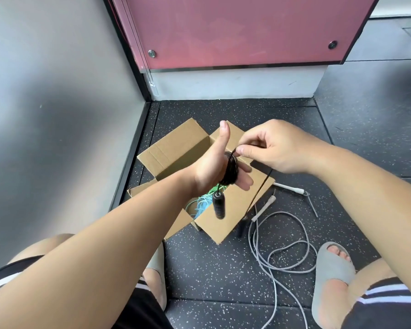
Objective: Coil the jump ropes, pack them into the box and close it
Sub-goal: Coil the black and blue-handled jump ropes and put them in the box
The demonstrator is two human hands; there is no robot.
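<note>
Head view, looking down. Your left hand is over the open cardboard box, fingers straight and thumb up. The black rope is wound in a tight coil around its fingers. One black handle hangs from the coil, blurred.

Your right hand pinches the same rope between thumb and forefinger, just beside the coil. From the pinch the rope runs down to a second black handle, low beside the box's front flap.

Inside the box lie green and pale blue ropes. To the right of the box, a grey rope lies in loose loops on the dark speckled floor. Its white handles are near the box. Your right foot, in a grey slide, rests beside the loops.
</note>
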